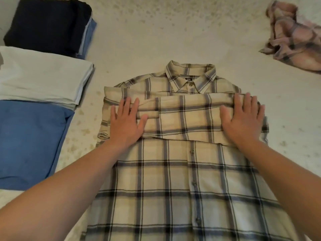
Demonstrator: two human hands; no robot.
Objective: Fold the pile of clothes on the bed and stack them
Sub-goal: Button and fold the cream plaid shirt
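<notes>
A beige plaid shirt (173, 180) lies buttoned and face up on the bed, collar away from me. Both sleeves are folded across its chest in a band. My left hand (126, 122) presses flat on the left end of that band with fingers spread. My right hand (243, 119) presses flat on the right end, fingers straight. A crumpled pink plaid garment (295, 40) lies unfolded at the far right.
Along the left edge sit folded clothes: a dark navy piece (46, 26) on top of blue ones at the back, a white stack (41, 77) in the middle, a blue piece (29, 141) nearest me. The speckled cream bedspread (156, 32) stretches beyond the shirt.
</notes>
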